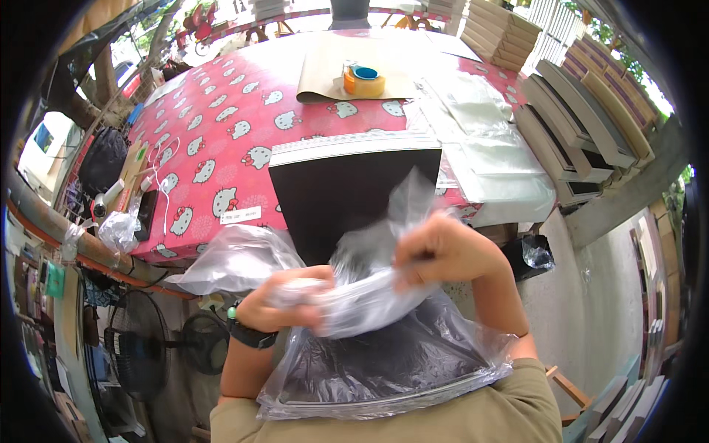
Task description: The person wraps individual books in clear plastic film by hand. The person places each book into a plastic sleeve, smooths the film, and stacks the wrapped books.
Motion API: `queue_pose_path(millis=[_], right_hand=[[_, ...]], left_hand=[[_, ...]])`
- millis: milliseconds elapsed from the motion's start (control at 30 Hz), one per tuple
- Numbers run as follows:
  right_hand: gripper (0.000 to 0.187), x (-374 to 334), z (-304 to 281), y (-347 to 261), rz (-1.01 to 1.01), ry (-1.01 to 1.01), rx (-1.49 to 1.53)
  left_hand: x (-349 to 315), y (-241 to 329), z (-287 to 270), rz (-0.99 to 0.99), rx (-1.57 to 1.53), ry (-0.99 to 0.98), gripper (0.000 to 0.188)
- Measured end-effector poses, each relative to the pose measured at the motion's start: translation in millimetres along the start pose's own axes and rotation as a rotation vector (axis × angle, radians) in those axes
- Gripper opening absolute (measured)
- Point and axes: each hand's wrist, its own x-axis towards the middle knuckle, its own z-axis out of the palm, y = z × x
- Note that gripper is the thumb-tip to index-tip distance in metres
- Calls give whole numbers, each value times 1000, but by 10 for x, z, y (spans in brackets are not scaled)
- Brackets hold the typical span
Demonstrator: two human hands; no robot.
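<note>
The left hand (284, 299) is curled around a bunched length of clear film (358, 299), and the right hand (447, 247) pinches the same film between thumb and bent fingers. Both are blurred, so I can't make out each fingertip. Gripped at two places, the film probably stays gathered instead of slipping loose. Just below, against the person's lap and shirt (473, 406), lies a dark flat piece (399, 351) inside clear plastic; resting it there seems to leave both hands free. I can't tell whether that plastic and the film are one sheet.

Beyond the hands, a black slab (347, 184) with a pale, layered top edge stands upright by the pink tablecloth (244, 159), perhaps to be within reach. Clear sleeves (502, 162) lie flat at the right, likely for easy picking. Farther off, an orange tape roll (364, 83) sits on brown paper (317, 74), maybe weighing it down.
</note>
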Motion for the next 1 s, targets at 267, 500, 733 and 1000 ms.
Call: queue_pose_path(millis=[267, 500, 733, 1000], right_hand=[[38, -336, 116, 603, -640, 211, 1283], [45, -299, 159, 810, -451, -220, 675], [32, -238, -405, 721, 76, 1026, 25], [18, -271, -252, 822, -106, 1170, -453]], left_hand=[[-226, -486, 85, 122, -747, 324, 42], [-253, -339, -228, 473, -856, 420, 48], [376, -138, -670, 92, 435, 648, 52], [341, -205, -405, 393, 1185, 883, 37]])
